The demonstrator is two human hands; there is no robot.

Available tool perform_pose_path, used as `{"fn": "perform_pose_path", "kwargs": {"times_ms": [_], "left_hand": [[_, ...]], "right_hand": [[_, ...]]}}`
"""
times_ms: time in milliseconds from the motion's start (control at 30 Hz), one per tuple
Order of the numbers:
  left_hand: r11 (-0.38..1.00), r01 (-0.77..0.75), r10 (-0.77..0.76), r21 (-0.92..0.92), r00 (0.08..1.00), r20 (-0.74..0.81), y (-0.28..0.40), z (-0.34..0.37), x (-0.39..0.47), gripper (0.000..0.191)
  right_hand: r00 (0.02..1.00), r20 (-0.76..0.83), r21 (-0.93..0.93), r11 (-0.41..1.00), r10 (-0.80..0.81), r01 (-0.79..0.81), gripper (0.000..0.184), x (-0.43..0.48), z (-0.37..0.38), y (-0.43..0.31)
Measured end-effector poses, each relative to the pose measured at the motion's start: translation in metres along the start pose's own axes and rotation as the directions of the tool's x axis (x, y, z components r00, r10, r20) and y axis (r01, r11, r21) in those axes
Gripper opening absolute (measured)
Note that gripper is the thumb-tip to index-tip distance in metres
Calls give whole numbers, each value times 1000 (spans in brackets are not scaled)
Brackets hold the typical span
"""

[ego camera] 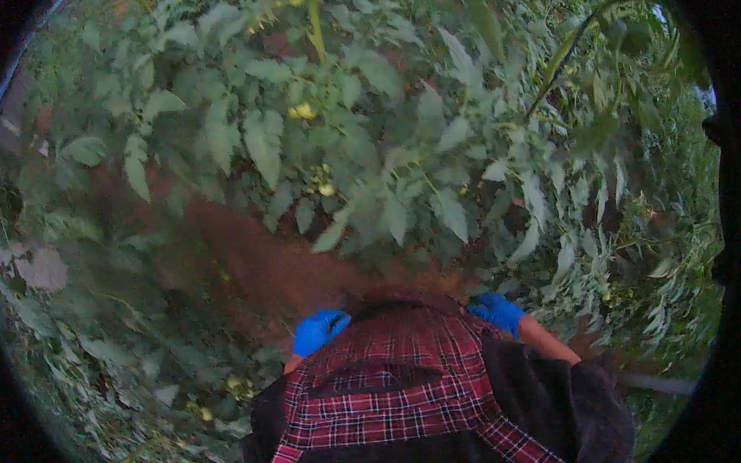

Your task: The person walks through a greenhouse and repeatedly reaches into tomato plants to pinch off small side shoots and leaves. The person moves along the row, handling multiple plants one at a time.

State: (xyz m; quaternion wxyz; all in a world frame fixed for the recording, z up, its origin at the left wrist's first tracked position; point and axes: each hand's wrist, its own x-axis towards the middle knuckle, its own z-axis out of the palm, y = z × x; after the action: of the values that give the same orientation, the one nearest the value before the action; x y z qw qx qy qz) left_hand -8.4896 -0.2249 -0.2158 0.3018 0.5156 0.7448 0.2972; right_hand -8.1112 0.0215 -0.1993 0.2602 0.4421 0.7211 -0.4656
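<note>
My left hand (319,332), in a blue glove, is at the left edge of my red plaid apron (389,408), its fingers curled near the cloth. On the other side, my right hand (497,313) in a matching glove touches or lies close to the apron's right edge. Whether either hand grips the cloth cannot be told. In front of me stand leafy tomato plants (263,137). Small yellowish tomatoes (302,111) show among the leaves, and another pale tomato (327,189) hangs lower down.
Brown bare soil (286,265) runs between the plant rows. More tomato plants (124,375) grow at the lower left, and dense foliage (567,243) rises on the right. A bent stem (560,62) arches at the upper right. A pale flat object (42,268) lies at the far left.
</note>
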Motion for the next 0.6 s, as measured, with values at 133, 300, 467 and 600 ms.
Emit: {"fn": "perform_pose_path", "kwargs": {"times_ms": [133, 300, 467, 600], "left_hand": [[998, -57, 60, -32, 991, 115, -15, -22, 6, 31], [989, -135, 118, 61, 965, 235, -28, -22, 32, 29], [993, -92, 74, 70, 970, 231, -18, -35, 52, 30], [995, -87, 92, -38, 984, 154, 21, -68, 63, 31]], "right_hand": [[853, -138, 632, 618, -504, 468, 46, -2, 68, -18], [940, -149, 241, 911, -307, 335, 44, 19, 75, -5], [884, -319, 108, 914, -341, 391, 44, 13, 54, -20], [847, -451, 196, 894, -283, 404, 50, -11, 20, -43]]}}
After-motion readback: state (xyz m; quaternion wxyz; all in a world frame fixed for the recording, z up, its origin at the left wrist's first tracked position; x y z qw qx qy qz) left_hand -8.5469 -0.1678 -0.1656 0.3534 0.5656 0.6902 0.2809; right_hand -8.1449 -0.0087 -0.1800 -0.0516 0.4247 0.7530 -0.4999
